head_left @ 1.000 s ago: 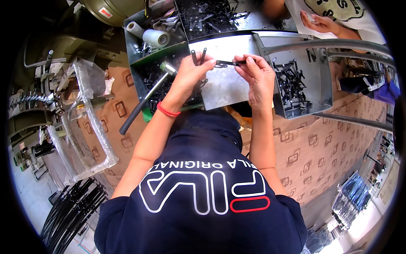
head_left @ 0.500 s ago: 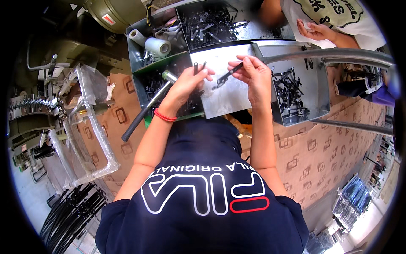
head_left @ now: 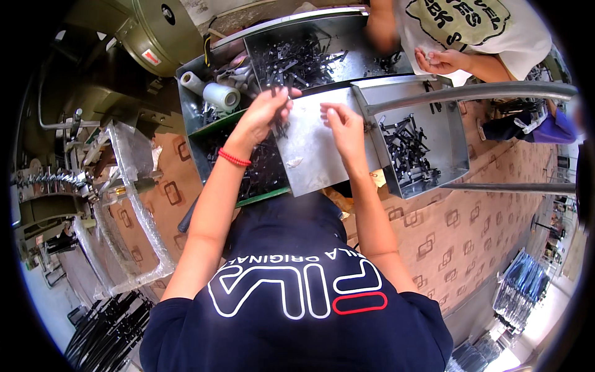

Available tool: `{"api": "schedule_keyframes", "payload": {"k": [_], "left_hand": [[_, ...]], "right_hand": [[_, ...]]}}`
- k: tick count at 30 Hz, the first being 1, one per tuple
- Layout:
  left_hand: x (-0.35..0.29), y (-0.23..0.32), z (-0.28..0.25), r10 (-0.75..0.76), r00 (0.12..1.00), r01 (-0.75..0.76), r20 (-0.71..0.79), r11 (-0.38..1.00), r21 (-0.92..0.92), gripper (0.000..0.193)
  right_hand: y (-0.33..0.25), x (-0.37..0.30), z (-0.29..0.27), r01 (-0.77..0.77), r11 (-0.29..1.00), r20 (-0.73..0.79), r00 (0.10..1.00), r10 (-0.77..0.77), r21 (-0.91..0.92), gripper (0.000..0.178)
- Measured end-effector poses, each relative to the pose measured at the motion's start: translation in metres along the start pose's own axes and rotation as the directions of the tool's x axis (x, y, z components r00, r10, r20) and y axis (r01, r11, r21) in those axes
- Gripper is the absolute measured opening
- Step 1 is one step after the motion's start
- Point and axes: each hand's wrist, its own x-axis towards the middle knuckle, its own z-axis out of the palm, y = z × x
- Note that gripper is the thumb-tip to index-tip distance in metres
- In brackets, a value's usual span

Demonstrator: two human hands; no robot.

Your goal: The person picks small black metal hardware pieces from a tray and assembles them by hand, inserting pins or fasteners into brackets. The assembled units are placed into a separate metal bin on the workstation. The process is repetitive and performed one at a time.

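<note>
Over the left edge of a flat grey metal sheet [head_left: 313,155], my left hand [head_left: 265,115] is closed around small black metal parts [head_left: 282,129], whose ends stick out blurred below the fingers. On that wrist is a red bead bracelet [head_left: 234,157]. My right hand [head_left: 346,133] hovers above the sheet's right side, fingers loosely bent and apart, with no part visible in it. A scrap of clear film [head_left: 295,162] lies on the sheet. Beneath my left wrist, a green-edged bin [head_left: 263,195] holds more dark parts.
A far tray [head_left: 347,68] and a right tray [head_left: 443,133] contain black parts. White film rolls [head_left: 221,97] fill the back-left compartment. Grey metal bars [head_left: 483,94] cross at right. Another person's hand [head_left: 443,61] is at the far right. A hammer handle [head_left: 189,217] pokes out beside my left forearm.
The black part in my right hand is gone from it, and that hand has come lower and left. My left hand has moved slightly left. The whole view has shifted a little.
</note>
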Motion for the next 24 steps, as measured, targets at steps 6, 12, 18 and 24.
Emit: {"api": "schedule_keyframes", "payload": {"k": [6, 12, 18, 24], "left_hand": [[0.080, 0.016, -0.021, 0.242, 0.943, -0.178, -0.227, 0.946, 0.271, 0.020], [0.132, 0.014, -0.051, 0.346, 0.860, -0.073, -0.374, 0.810, 0.582, 0.032], [0.066, 0.008, -0.009, 0.817, 0.540, -0.282, -0.203, 0.402, 0.871, 0.043], [0.009, -0.040, 0.035, 0.717, 0.681, -0.399, -0.150, 0.535, 0.745, 0.029]], "right_hand": [[0.004, -0.030, 0.003, -0.177, 0.981, 0.060, 0.983, 0.172, 0.081, 0.021], [0.020, -0.041, 0.006, -0.197, 0.979, 0.089, 0.977, 0.192, 0.058, 0.019], [0.018, -0.028, 0.013, -0.211, 0.977, 0.049, 0.976, 0.211, 0.000, 0.019], [-0.005, 0.018, 0.031, -0.103, 0.990, -0.099, 0.989, 0.113, 0.098, 0.019]]}}
